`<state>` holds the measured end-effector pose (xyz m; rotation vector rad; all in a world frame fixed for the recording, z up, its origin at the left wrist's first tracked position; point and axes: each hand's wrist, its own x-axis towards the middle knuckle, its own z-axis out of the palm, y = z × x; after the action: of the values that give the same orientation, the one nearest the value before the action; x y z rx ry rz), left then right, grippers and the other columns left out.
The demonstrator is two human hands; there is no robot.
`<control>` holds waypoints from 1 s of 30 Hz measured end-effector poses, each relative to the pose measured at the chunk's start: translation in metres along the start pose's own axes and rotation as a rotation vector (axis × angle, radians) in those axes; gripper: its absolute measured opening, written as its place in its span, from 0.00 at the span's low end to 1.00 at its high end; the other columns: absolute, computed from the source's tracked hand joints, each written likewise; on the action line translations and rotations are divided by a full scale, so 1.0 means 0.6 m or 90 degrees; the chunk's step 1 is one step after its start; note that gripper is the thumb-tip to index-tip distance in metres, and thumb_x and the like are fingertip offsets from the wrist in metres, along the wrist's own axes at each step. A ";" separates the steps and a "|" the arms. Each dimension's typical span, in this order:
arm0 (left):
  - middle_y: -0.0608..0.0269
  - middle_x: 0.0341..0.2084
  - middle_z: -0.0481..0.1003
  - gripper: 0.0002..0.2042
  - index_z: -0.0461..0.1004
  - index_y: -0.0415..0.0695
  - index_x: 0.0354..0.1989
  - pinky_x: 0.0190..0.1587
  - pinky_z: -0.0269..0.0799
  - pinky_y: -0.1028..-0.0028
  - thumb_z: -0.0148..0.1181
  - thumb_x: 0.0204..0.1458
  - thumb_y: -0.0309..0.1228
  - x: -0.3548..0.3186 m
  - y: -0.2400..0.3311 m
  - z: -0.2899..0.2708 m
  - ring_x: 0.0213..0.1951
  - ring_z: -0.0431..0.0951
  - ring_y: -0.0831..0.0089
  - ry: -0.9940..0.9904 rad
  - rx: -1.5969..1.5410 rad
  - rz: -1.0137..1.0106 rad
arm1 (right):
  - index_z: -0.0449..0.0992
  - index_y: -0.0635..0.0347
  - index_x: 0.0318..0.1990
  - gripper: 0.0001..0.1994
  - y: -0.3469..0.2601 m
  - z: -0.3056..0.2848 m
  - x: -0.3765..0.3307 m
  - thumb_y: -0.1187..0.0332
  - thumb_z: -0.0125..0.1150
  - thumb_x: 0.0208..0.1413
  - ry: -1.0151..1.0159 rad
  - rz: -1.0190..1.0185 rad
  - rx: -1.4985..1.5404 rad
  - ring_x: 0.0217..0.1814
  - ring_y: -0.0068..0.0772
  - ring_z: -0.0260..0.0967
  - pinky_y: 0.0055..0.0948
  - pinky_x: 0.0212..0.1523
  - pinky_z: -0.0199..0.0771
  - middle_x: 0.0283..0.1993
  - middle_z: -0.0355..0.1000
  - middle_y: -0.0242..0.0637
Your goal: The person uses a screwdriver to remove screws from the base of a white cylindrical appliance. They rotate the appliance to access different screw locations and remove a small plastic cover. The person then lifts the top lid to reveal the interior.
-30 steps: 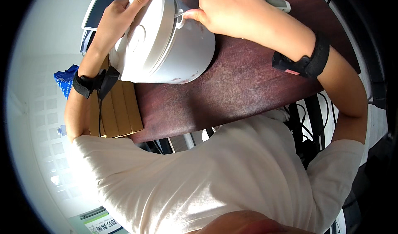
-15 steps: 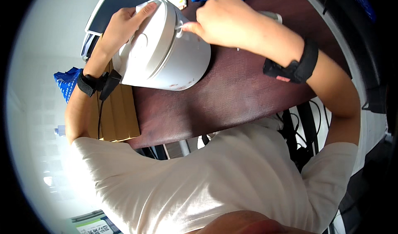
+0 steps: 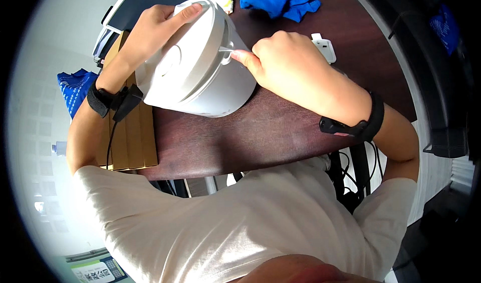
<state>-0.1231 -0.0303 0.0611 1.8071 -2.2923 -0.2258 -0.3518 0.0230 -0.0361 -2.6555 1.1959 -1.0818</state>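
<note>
A white round rice cooker (image 3: 200,67) stands tilted toward me on a dark brown table (image 3: 260,142). My left hand (image 3: 158,27) lies over its closed lid, fingers curled across the far rim. My right hand (image 3: 285,62) is at the cooker's right side, with thumb and forefinger pinched on a small white tab or handle end (image 3: 226,50) near the lid's edge. Both wrists wear black bands.
A crumpled blue cloth (image 3: 283,0) lies at the table's far side, and a small white plug-like block (image 3: 324,47) sits beyond my right hand. Wooden slats (image 3: 128,142) lie at the table's left edge. Cables (image 3: 350,167) hang under the table at right.
The view has shifted, so the cooker and both hands sit lower in the picture. My right hand has moved from the lid's far edge to pinch the small tab at the cooker's side.
</note>
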 end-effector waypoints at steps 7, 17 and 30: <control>0.60 0.13 0.70 0.36 0.77 0.33 0.26 0.21 0.65 0.80 0.52 0.48 0.64 0.002 0.003 0.003 0.17 0.72 0.76 -0.017 -0.006 0.013 | 0.72 0.63 0.13 0.23 -0.004 0.022 -0.005 0.57 0.55 0.57 0.033 0.022 0.082 0.13 0.45 0.66 0.35 0.15 0.67 0.10 0.64 0.45; 0.60 0.12 0.70 0.36 0.77 0.34 0.27 0.18 0.64 0.80 0.52 0.48 0.64 0.011 -0.016 0.008 0.16 0.72 0.75 -0.004 0.043 0.021 | 0.75 0.62 0.16 0.20 0.001 -0.017 0.023 0.59 0.56 0.56 0.038 -0.151 -0.118 0.15 0.41 0.68 0.32 0.18 0.68 0.12 0.66 0.43; 0.62 0.10 0.68 0.37 0.76 0.33 0.26 0.14 0.62 0.82 0.51 0.46 0.66 0.017 -0.025 0.005 0.12 0.71 0.76 0.006 0.068 0.037 | 0.74 0.63 0.19 0.20 0.003 -0.048 0.071 0.57 0.54 0.58 -0.123 -0.207 -0.203 0.18 0.40 0.71 0.32 0.21 0.70 0.15 0.69 0.43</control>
<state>-0.1118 -0.0437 0.0554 1.7840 -2.3892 -0.0868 -0.3511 0.0002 0.0100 -3.1958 0.9977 -0.6826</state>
